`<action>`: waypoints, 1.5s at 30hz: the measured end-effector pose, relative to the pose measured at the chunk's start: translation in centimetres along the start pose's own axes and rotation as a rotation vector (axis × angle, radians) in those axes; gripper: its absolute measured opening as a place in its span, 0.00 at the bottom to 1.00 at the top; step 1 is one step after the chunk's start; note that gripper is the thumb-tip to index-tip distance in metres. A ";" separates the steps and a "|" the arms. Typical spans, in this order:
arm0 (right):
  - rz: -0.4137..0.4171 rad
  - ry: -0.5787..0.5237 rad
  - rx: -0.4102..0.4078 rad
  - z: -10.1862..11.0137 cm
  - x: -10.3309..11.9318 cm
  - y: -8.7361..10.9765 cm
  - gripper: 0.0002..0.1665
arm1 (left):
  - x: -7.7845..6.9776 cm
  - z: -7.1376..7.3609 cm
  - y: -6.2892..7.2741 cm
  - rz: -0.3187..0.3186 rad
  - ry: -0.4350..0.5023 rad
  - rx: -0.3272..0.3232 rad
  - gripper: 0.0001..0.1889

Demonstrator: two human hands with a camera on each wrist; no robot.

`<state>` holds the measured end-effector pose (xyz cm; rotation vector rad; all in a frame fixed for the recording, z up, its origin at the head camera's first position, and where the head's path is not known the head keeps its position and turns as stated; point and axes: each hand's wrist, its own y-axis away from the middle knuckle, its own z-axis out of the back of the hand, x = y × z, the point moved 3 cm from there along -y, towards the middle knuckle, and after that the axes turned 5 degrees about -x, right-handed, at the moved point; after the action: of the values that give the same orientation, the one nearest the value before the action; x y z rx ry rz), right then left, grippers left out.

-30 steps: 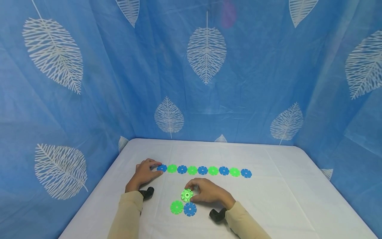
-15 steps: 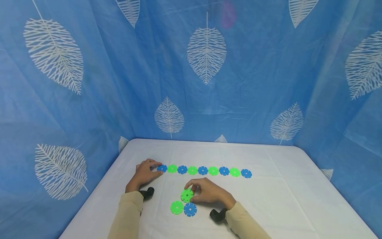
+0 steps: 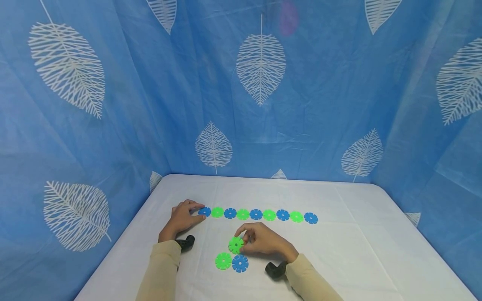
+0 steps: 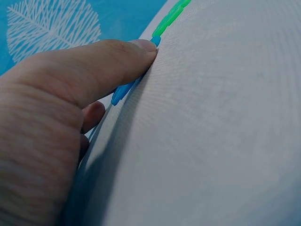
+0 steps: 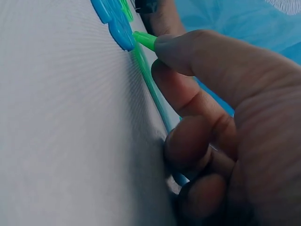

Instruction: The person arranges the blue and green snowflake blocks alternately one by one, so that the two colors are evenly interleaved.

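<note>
My right hand (image 3: 263, 240) pinches a green notched plastic disc (image 3: 235, 245) between thumb and finger, just beyond a blue disc (image 3: 240, 264) and another green disc (image 3: 223, 261) that lie side by side on the table. Seen from the right wrist, the held disc (image 5: 145, 40) is edge-on and tilted, close to a blue disc (image 5: 120, 29). Over at the row's left end, my left hand (image 3: 183, 217) holds a blue disc (image 3: 204, 212) by its edges with thumb and index finger. Its thumb covers part of that disc (image 4: 123, 92) in the left wrist view.
A straight row of alternating green and blue discs (image 3: 256, 214) runs rightward from the left hand. White cloth covers the table (image 3: 357, 251). Blue curtains (image 3: 301, 125) with white leaf prints stand behind it and at the sides. A black wrist device (image 3: 276, 270) sits by each cuff.
The green disc in my right hand has tilted and shifted very slightly away from me, the fingers moving with it. My left hand and the row stay as they were.
</note>
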<state>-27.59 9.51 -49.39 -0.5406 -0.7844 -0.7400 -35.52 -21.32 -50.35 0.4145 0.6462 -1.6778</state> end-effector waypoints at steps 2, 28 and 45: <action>0.001 -0.017 -0.003 0.0 0.0 0.0 0.20 | -0.1 -0.1 0.0 0.001 -0.001 0.001 0.22; -0.046 -0.233 -0.053 1.7 1.7 0.7 0.23 | 0.2 -0.1 -0.1 0.015 -0.018 0.011 0.23; 0.009 -0.302 -0.207 7.3 1.8 3.9 0.24 | 0.0 -0.3 -0.1 0.029 -0.013 0.011 0.23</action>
<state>-26.90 16.22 -44.24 -0.8559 -0.9894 -0.7448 -35.63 -21.17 -50.55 0.4187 0.6189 -1.6564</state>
